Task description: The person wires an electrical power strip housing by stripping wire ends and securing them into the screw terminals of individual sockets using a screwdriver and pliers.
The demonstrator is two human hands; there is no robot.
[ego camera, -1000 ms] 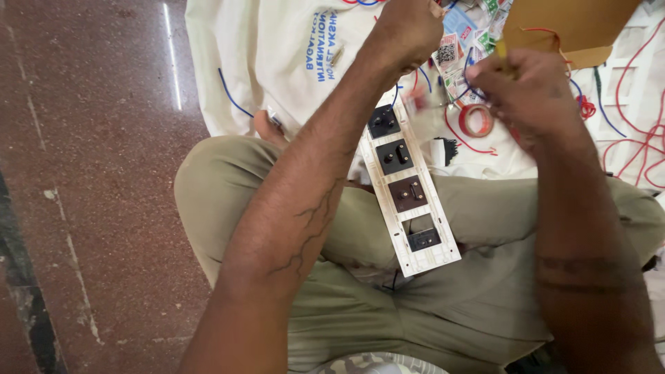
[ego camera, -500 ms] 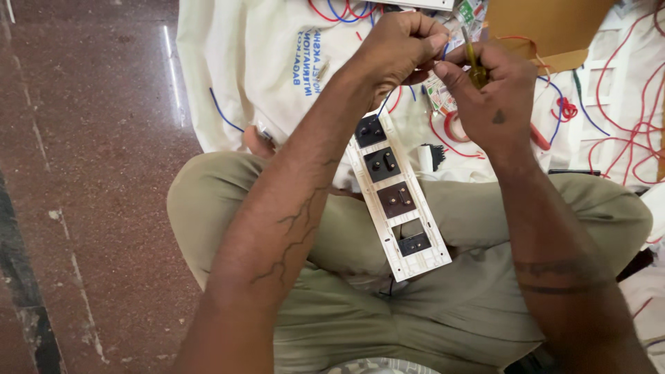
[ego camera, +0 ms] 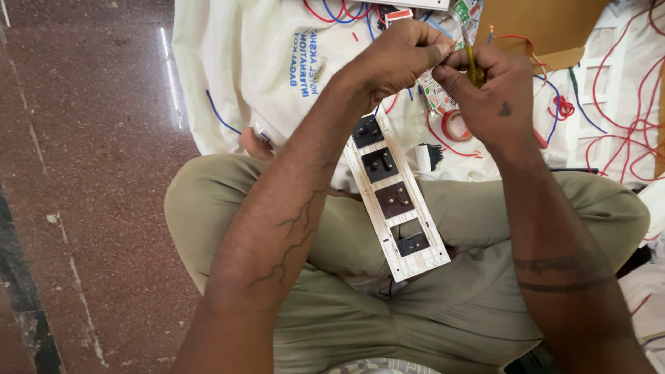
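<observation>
On my lap, across my crossed legs in olive trousers (ego camera: 443, 208), lies a long white switch plate (ego camera: 396, 197), back side up, running from near my knees toward my belly, with four dark switch and socket modules (ego camera: 395, 199) set in a row along it. Above its far end both my hands meet. My left hand (ego camera: 398, 55) is curled almost shut, fingertips pinching a thin wire end (ego camera: 454, 43) right by the right thumb. My right hand (ego camera: 495, 93) is closed around a small screwdriver with a yellow-green handle (ego camera: 473, 69), shaft pointing up out of the fist; tip too small to tell what it touches. Hands touching at the fingertips. Under them a white cloth bag (ego camera: 263, 69) with blue print spreads on the reddish-brown stone floor (ego camera: 83, 173). Loose red wires (ego camera: 623, 118) and a few blue ones lie over the cloth, thick on the right. A roll of red tape (ego camera: 456, 126) sits just beside my right hand, a brown cardboard piece (ego camera: 547, 28) beyond it.
</observation>
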